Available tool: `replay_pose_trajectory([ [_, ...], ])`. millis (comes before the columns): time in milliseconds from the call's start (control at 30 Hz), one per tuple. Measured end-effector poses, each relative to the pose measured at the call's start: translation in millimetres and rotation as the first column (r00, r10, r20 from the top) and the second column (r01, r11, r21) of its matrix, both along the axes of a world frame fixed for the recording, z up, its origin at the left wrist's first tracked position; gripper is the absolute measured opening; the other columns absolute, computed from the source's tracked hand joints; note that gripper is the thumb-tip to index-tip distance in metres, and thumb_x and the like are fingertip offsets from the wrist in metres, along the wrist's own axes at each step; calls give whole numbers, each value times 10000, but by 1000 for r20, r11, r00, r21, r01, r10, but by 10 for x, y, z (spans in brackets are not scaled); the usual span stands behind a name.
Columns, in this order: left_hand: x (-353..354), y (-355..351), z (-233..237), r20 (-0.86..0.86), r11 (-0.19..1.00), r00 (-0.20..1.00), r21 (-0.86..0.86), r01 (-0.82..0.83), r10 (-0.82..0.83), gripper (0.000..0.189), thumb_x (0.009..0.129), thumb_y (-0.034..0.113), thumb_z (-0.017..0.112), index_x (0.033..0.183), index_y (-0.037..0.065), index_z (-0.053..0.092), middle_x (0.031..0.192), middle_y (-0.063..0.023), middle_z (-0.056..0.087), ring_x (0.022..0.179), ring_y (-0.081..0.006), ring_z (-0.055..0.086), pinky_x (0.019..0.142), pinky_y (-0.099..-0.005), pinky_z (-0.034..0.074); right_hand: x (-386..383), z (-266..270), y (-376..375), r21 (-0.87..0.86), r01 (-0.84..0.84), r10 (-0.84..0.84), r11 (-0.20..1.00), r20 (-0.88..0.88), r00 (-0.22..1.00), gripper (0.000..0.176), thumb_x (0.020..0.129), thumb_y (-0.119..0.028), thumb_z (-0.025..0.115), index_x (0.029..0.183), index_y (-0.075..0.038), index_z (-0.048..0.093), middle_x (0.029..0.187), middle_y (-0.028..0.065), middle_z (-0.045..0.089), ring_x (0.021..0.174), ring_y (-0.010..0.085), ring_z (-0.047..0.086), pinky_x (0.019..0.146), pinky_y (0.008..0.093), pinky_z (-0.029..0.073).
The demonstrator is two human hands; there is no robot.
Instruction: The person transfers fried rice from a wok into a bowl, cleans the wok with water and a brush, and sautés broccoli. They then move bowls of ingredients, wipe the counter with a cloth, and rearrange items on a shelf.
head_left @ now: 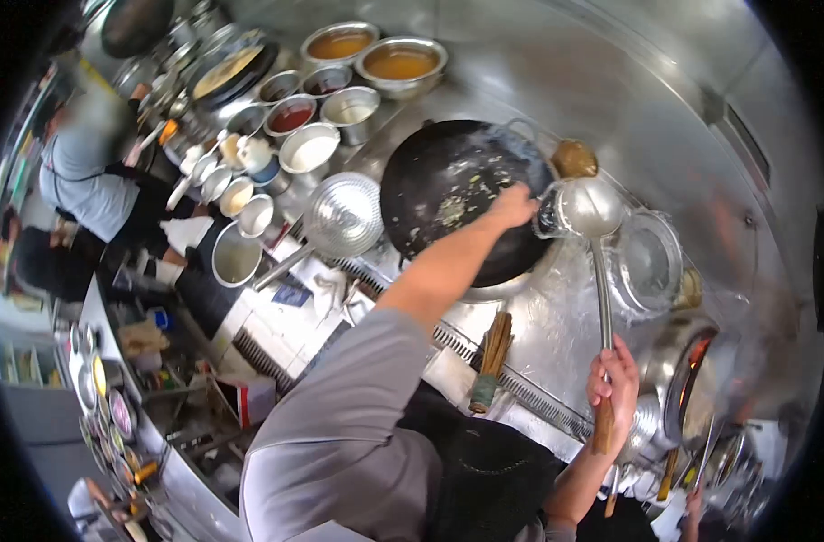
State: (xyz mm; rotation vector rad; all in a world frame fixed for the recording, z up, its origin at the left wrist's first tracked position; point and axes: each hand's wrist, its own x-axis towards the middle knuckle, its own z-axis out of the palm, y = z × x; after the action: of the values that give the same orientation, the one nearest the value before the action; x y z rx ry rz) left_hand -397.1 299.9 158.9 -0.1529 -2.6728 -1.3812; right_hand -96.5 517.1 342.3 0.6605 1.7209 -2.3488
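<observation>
My right hand (613, 375) is wrapped round the handle of a long metal ladle (602, 289) with a wooden grip end. The ladle's round bowl is up beside the right rim of a black wok (421, 172). Small pale bits of chopped food (455, 206) lie in the wok, and a haze hangs over its far side. My left hand (514, 206) reaches over the wok's right part, near the rim and close to the ladle bowl. Its fingers are blurred and partly hidden, so whether they hold anything does not show.
A metal strainer (342, 215) lies left of the wok. Bowls of sauces and seasonings (291, 116) stand beyond it, with pots of orange liquid (401, 63) behind. A bamboo brush (493, 361) lies at the near edge. Flame shows beside a pan (678, 379) at right. A co-worker (91, 172) stands left.
</observation>
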Motion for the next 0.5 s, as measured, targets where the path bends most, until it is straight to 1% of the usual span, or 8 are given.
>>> replay_pose_trajectory([
  [100,-157,106,-26,240,980,961,-109,167,-137,271,842,192,575,1050,37,655,1010,-215,672,986,-367,644,865,-437,499,-120,-386,38,199,-62,76,978,-66,995,525,924,-103,604,1403,-19,405,650,15,513,391,54,399,330,220,320],
  [200,208,-398,247,23,980,990,-142,141,-139,233,829,82,548,1036,43,645,1060,-201,662,1003,-360,639,873,-431,500,-241,-798,329,482,-64,142,874,-128,981,567,927,-100,606,1449,-61,387,655,3,543,403,42,402,369,210,309],
  [267,533,-1066,285,-60,993,992,-58,105,-109,275,790,21,565,1050,51,650,1069,-192,661,1010,-358,636,875,-425,502,-375,-954,604,854,82,102,514,-156,983,563,918,-77,597,1437,-10,390,901,142,689,513,175,603,473,295,488],
  [300,778,-1442,318,-135,997,990,-74,28,-38,284,779,33,580,1055,41,648,1088,-191,654,1026,-363,628,888,-424,495,-510,-1328,1003,909,400,382,119,-414,826,567,909,-46,578,1442,-32,386,1089,212,686,726,327,701,622,413,537],
  [333,955,-1883,147,-169,972,985,-221,-82,44,257,807,72,579,1050,23,645,1107,-197,647,1034,-367,623,889,-420,492,-536,-1367,1194,951,261,264,163,-297,918,576,897,-50,579,1438,-30,386,1227,264,605,990,406,660,801,461,510],
  [367,1281,-2216,287,52,961,974,-179,-209,221,241,839,107,555,1039,9,646,1104,-204,645,1041,-372,618,893,-427,486,-564,-1339,1325,981,162,183,108,-180,967,580,890,-66,583,1435,-28,390,1194,268,620,998,410,653,815,467,504],
  [467,2119,-3530,-340,-14,796,932,-515,-318,363,300,791,93,557,1063,-18,615,1019,-250,649,988,-409,619,861,-484,500,-812,-1391,1645,1000,-30,56,-11,30,998,597,877,-96,587,1431,-11,383,1100,273,653,984,422,650,805,471,506],
  [500,2385,-3729,-354,167,718,845,-625,-308,508,377,781,120,587,1135,-11,579,1051,-274,630,1007,-422,604,896,-472,490,-871,-1455,1832,989,-122,8,-82,123,992,612,869,-109,587,1431,3,373,1039,274,672,961,430,655,781,469,515],
])
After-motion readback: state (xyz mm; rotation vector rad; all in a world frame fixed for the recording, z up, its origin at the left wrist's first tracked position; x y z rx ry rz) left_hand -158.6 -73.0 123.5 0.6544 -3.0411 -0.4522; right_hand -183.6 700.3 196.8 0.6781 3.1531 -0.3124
